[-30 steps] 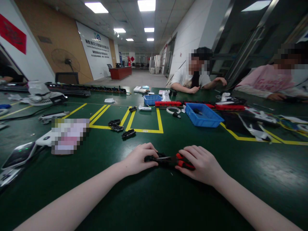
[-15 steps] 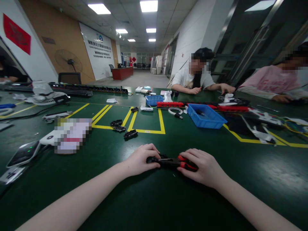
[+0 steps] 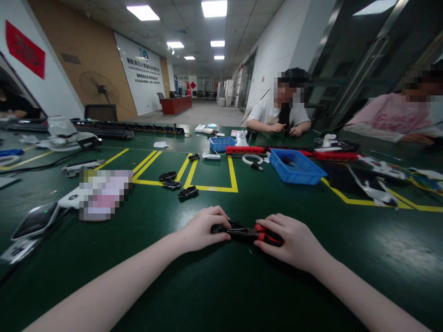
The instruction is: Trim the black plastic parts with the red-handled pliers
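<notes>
My left hand presses a small black part down on the table, near the middle of its near edge. My right hand is closed round the red handles of the pliers, whose nose meets the part. I judge this a nipping step. It calls for a firm squeeze, with the left bracing.

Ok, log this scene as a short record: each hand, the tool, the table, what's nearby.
left hand: closed on small black part
right hand: grips red-handled pliers, nose toward the part
surface: green table, yellow tape lines
nearby: loose black parts, blue bin
others: person in white top, person in pink top, seated across
</notes>
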A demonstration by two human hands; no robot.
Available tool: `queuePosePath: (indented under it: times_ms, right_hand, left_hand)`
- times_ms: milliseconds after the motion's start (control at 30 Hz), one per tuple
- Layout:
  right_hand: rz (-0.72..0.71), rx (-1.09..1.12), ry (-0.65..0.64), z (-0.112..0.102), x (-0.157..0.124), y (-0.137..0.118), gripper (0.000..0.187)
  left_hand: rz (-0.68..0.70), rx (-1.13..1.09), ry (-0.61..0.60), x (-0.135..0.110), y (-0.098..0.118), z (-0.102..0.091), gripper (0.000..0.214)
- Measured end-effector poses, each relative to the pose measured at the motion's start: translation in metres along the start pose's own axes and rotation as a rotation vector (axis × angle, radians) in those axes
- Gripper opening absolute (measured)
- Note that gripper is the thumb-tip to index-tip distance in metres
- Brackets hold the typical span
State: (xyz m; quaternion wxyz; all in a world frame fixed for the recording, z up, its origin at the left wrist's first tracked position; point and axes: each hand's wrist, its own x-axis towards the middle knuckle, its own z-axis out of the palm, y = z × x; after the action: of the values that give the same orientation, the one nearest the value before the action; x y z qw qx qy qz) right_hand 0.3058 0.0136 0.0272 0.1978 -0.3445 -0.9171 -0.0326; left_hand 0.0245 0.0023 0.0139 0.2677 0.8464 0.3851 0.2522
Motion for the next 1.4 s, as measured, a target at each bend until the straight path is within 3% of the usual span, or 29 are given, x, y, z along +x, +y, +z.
queuePosePath:
  times_ms: [767, 1067, 1400]
  right_hand:
    - [-0.017, -0.009, 0.062, 0.008, -0.002, 0.0007, 0.032]
    - [-0.085, -0.049, 0.116, 0.0025, -0.0017, 0.0056, 0.035]
    - [-0.023, -0.011, 0.052, 0.0036, -0.003, 0.0042, 0.031]
  left_hand:
    - [0.032, 0.016, 0.02, 0.0001, -0.003, 0.0024, 0.014]
    - [0.023, 0.028, 0.016, 0.0003, -0.0035, 0.0032, 0.014]
    - [0.012, 0.028, 0.01, 0.0003, -0.0012, 0.0008, 0.013]
